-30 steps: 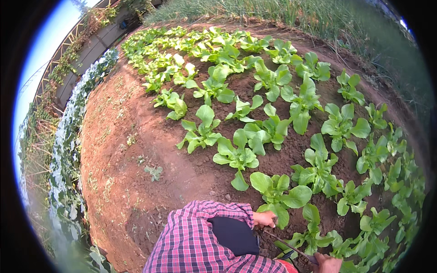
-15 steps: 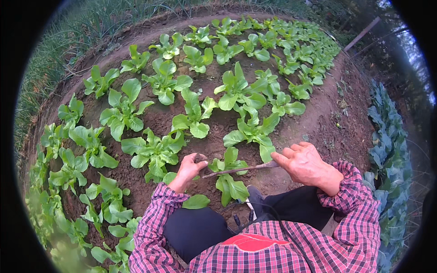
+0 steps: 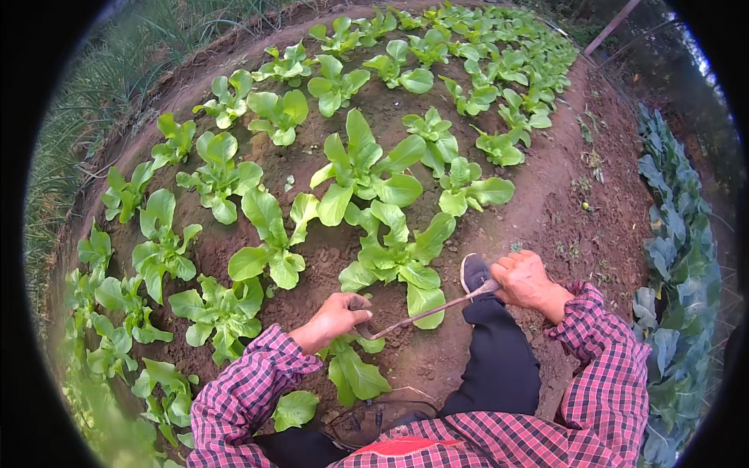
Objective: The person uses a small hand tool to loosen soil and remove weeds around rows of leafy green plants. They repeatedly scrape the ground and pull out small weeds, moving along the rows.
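My right hand (image 3: 527,282) is closed round the handle end of a thin, rusty-shafted hand hoe (image 3: 421,316). The shaft slopes down leftward to a bent end beside my left hand (image 3: 334,318). There my left fingers pinch the dark, soil-coloured head, which they partly cover. A lettuce plant (image 3: 355,376) grows just under that end of the hoe. Another, larger lettuce (image 3: 402,253) spreads its leaves beyond the shaft, one leaf hanging close to it.
Rows of lettuce (image 3: 222,175) fill the brown bed ahead and to the left. My dark shoe (image 3: 474,273) rests on the soil by my right hand. Bluish-green leafy plants (image 3: 667,257) line the right side, and grassy growth (image 3: 86,132) the far left. A cable (image 3: 382,402) lies near my lap.
My view has shifted, and my right leg has stepped forward onto the soil. Both hands still hold the hoe, now lower in the view and more tilted.
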`<state>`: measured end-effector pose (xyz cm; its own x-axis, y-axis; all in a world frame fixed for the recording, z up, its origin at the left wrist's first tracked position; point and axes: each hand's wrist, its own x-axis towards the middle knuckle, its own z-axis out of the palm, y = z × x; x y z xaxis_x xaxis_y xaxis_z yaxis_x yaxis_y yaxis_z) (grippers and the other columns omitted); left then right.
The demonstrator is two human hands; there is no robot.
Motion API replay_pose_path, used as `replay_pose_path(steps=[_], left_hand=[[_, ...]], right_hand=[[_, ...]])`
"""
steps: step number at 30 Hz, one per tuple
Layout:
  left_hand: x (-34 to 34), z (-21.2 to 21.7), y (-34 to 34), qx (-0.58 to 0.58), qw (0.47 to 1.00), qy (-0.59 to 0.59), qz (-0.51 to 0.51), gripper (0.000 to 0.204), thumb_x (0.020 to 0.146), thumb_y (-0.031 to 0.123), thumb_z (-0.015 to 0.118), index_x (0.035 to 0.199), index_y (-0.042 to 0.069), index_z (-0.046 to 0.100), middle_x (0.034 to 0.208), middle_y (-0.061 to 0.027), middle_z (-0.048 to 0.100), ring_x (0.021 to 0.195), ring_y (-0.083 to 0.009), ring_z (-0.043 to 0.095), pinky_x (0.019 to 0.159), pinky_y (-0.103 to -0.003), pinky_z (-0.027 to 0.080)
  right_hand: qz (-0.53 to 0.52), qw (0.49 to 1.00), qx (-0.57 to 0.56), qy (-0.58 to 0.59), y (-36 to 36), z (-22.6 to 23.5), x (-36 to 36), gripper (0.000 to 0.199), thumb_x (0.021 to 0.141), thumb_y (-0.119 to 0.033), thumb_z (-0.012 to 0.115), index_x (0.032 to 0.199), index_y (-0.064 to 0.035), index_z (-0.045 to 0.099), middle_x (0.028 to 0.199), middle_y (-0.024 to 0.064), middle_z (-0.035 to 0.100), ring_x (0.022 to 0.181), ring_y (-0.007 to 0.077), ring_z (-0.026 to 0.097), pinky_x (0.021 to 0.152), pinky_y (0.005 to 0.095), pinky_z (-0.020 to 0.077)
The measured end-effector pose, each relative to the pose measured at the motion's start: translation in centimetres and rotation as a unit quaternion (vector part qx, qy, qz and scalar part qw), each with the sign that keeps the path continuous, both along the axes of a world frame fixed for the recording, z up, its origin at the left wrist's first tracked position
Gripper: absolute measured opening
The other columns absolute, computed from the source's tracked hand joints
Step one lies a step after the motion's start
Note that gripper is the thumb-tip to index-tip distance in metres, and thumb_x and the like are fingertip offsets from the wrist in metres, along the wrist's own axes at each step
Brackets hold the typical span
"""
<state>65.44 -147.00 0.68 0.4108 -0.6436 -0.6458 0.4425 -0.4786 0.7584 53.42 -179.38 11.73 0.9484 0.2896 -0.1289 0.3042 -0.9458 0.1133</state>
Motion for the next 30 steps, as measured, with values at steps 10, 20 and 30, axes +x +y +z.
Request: replay_pose_path(steps=[10, 20, 30], left_hand=[[8.2, 0.6, -15.5, 0.017, 0.995, -0.041, 0.086, 0.048, 0.087, 0.027, 0.061, 0.125, 0.001, 0.048, 0.103, -0.0105, 0.061, 0.074, -0.0125, 0.057, 0.064, -0.028, 0.05], [8.0, -1.9, -19.1, 0.118, 0.939, -0.077, 0.314, 0.032, 0.085, 0.022, 0.06, 0.104, -0.004, 0.06, 0.079, -0.0054, 0.063, 0.065, -0.0101, 0.055, 0.059, -0.025, 0.046], [6.2, 3.9, -12.7, 0.252, 0.871, -0.08, 0.414, 0.022, 0.086, 0.02, 0.061, 0.095, 0.0, 0.062, 0.069, 0.0016, 0.057, 0.055, -0.0053, 0.047, 0.048, -0.021, 0.038]], right_hand=[[-0.07, 0.982, 0.173, 0.009, -19.3, -9.7, 8.3, 0.022, 0.059, -0.02, 0.067, 0.061, -0.0081, 0.049, 0.06, 0.0077, 0.052, 0.059, 0.0281, 0.056, 0.054, 0.0404, 0.0435], [-0.289, 0.927, 0.153, 0.183, -28.5, -15.2, 12.7, 0.023, 0.072, -0.024, 0.063, 0.088, -0.0066, 0.059, 0.074, 0.0202, 0.062, 0.072, 0.0398, 0.061, 0.066, 0.0487, 0.0463], [-0.256, 0.894, 0.335, 0.153, -23.0, -21.2, 23.9, 0.045, 0.08, -0.014, 0.055, 0.124, -0.0115, 0.045, 0.093, 0.0234, 0.062, 0.087, 0.041, 0.06, 0.076, 0.0483, 0.0454]])
